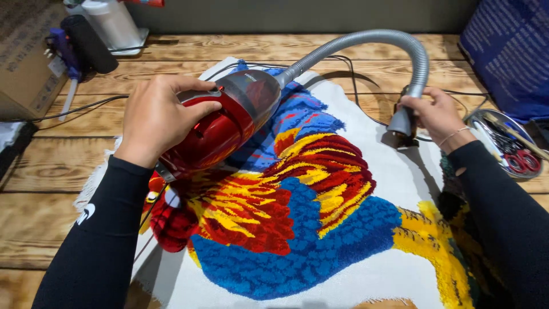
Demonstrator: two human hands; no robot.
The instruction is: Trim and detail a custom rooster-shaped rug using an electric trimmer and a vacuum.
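Left hand (157,117) wrapped over top of red handheld vacuum (220,123), fingers curled round its grey handle, clamped tight. Vacuum body tilted, rear end low toward left forearm, dark see-through front end raised and pointing up-right. Resting on or just above tufted rug (309,223); contact not clear.

Grey ribbed hose (366,40) leaving vacuum's front, arching up and over to the right, then dropping down. Right hand (437,114) closed round hose end just above grey nozzle (402,123), grip firm. Nozzle pointing down, tip at or touching white rug backing near rug's upper right edge. Thin bracelet on right wrist. Both arms in black long sleeves.

Rug lying flat on wooden table (51,171), covering most of centre. White cloth base with thick pile in blue, red, yellow; black and yellow patch at right edge, partly under right forearm.

Black cords (74,109) trailing across table behind rug. Far left: cardboard box (26,63), black cylinder (88,43), purple tool (63,51), white container (111,23). Far right: round metal tray (503,143) holding red-handled scissors (523,161) and other small tools, just beside right wrist. Blue fabric (509,51) at top right corner.
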